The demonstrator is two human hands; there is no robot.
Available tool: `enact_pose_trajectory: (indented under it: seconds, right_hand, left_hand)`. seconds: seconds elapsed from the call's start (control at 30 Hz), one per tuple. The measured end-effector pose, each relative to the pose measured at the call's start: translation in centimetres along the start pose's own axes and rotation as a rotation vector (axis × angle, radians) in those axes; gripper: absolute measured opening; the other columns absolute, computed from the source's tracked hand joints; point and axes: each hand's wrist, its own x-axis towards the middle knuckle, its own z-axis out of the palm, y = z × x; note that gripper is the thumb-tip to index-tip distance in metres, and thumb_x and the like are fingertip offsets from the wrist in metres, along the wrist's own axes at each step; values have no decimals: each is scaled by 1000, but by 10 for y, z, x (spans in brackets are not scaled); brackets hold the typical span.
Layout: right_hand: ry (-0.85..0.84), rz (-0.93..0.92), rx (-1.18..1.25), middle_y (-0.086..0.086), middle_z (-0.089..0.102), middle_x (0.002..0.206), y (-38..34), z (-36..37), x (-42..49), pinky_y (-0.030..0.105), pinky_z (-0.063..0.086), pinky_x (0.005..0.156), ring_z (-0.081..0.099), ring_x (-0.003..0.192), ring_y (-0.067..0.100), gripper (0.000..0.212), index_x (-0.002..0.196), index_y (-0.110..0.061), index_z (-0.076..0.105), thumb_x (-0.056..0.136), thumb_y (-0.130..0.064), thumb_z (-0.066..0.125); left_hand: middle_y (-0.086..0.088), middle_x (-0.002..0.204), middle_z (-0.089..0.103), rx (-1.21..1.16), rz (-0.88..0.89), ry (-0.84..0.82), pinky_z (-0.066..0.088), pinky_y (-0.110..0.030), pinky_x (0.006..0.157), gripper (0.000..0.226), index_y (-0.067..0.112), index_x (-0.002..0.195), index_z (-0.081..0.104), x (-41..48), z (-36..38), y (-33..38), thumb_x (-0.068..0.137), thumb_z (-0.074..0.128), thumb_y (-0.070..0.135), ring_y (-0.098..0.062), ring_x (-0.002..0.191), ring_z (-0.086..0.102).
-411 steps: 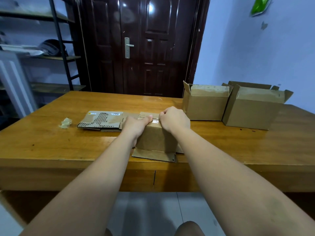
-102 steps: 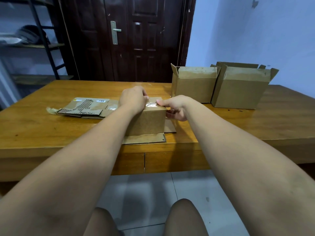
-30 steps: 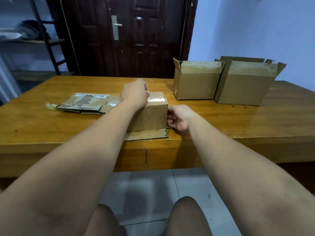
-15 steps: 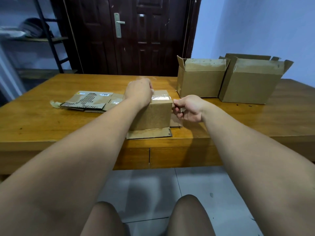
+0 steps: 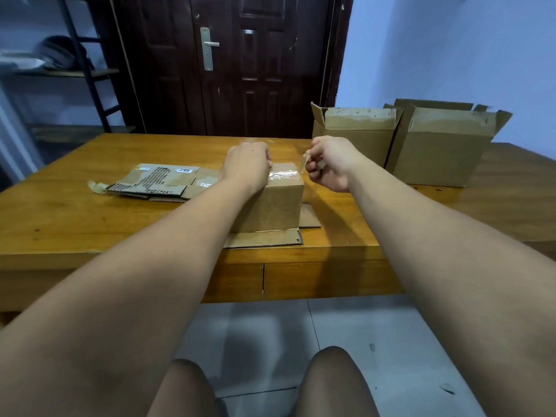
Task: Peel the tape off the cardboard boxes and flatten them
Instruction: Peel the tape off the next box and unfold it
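**Spotter:** What have your fingers got?

**Operator:** The fingers (image 5: pixel 314 167) of my right hand (image 5: pixel 331 164) pinch the loose end of the clear tape (image 5: pixel 284 175), lifted just off the right top edge of the small box (image 5: pixel 270 206). My left hand (image 5: pixel 246 167) sits on top of the box, fingers curled over its far edge, holding it down on the table (image 5: pixel 60 212).

**Spotter:** And the box itself?

**Operator:** It's near the table's front edge, standing on its splayed flaps (image 5: pixel 264 239). The strip is stuck across the top.

**Spotter:** How will you pull?

**Operator:** Low and leftward along the strip, slowly, so the film comes off whole without tearing the paper face. I'd press harder with the left, since I judge so light a box may lift. That hand covers the strip's left part, so it must shift before the peel reaches it. The flattened cardboard (image 5: pixel 162 182) lies to the left, while an open box (image 5: pixel 355 136) and a larger open box (image 5: pixel 442 152) wait at the far right
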Motion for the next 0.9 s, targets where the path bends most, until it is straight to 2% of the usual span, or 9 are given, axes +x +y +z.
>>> enact_pose_trajectory:
  seconds: [0.17,0.3,0.37,0.5,0.57,0.63,0.7,0.77,0.9]
  right_hand:
    - [66,-67,-54,5,42,66,0,15,5,25,28,51,33,54,12,28,72,-16,39,92,2,30]
    - [8,-200,-196,4,46,73,-6,26,10,27,33,53,38,60,13,25,99,-21,44,94,2,34]
    - [-16,-233,-223,4,50,79,-13,34,10,25,36,55,42,64,12,27,106,-23,42,95,2,39]
    - [-5,-217,-158,6,51,82,-16,52,13,20,43,50,47,63,14,26,101,-21,40,95,4,39]
    - [13,-226,-108,8,53,83,-12,59,16,21,45,50,49,62,14,22,99,-19,42,96,3,42]
    - [45,-243,-68,7,53,80,-8,64,17,22,45,52,49,61,13,19,97,-18,45,97,1,42]
    - [116,-232,4,4,52,74,-6,69,19,23,42,51,46,58,12,19,91,-18,47,97,-1,39]
    - [182,-194,58,3,49,69,-3,72,19,24,37,46,42,55,13,20,86,-18,48,97,-6,37]
    - [295,-205,35,-1,46,64,2,68,19,25,35,48,40,54,12,25,88,-15,53,102,-30,40]
  left_hand:
    - [-4,104,45,12,76,55,43,-37,86,14,25,90,60,-4,-1,3,96,49,19,-25,107,43]
    - [-10,102,56,109,187,-39,47,-39,76,15,16,99,56,-3,-5,7,95,43,11,-29,93,53]
    - [-9,100,60,104,169,-80,41,-35,70,14,15,101,54,-2,-7,6,94,43,10,-29,90,53]
    - [-2,89,57,-166,47,-189,37,-31,70,18,13,97,59,-3,-18,4,94,41,12,-21,84,51]
    - [-4,77,58,-514,-22,-256,40,-21,66,27,11,78,58,-8,-30,7,95,37,8,-16,73,54]
    - [-2,69,55,-697,-72,-308,39,-12,58,34,13,65,52,-14,-41,7,95,37,8,-5,62,53]
    - [-1,73,57,-679,-42,-366,42,-13,59,26,13,70,56,-15,-44,3,94,46,15,-5,64,51]
    - [0,74,58,-611,-12,-381,41,-8,50,8,11,83,60,-14,-40,2,89,59,15,-7,63,50]
    - [4,67,55,-587,-21,-327,36,-3,45,16,12,75,58,-12,-32,2,90,63,11,-4,60,48]
